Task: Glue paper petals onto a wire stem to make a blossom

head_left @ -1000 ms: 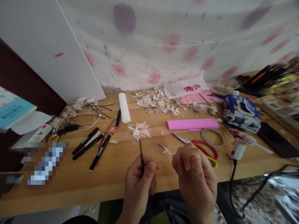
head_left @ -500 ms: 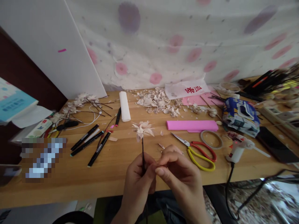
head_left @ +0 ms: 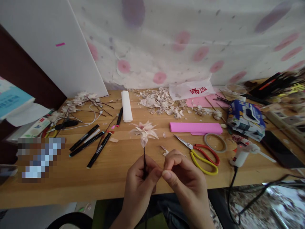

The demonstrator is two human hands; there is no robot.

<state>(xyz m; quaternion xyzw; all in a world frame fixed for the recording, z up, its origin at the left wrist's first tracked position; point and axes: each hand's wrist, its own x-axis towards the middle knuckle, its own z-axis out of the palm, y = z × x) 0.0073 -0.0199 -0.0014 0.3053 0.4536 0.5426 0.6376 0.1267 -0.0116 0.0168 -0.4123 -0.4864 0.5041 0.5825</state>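
My left hand (head_left: 140,181) is closed around the dark stem of a handmade flower (head_left: 145,131), which stands upright above the fist. Its petals are pale cream with a pinkish middle. My right hand (head_left: 186,181) is beside it, thumb and forefinger pinched together close to the left fingertips. Whatever lies in that pinch is too small to make out. Just beyond the right hand are a few loose petal scraps (head_left: 164,150). Scissors (head_left: 200,154) with red and yellow handles lie to the right of it.
Several black markers (head_left: 98,151) lie at the left, near finished flowers (head_left: 82,101). Behind are a white roll (head_left: 126,106), a petal heap (head_left: 159,100) and a pink paper roll (head_left: 195,128). At right are a tape roll (head_left: 215,142), a corded glue gun (head_left: 241,154) and a phone (head_left: 281,149).
The flower has turned and tilted slightly toward me. My two hands' fingertips have drawn a little apart, with the left shifting slightly left. The view has shifted slightly.
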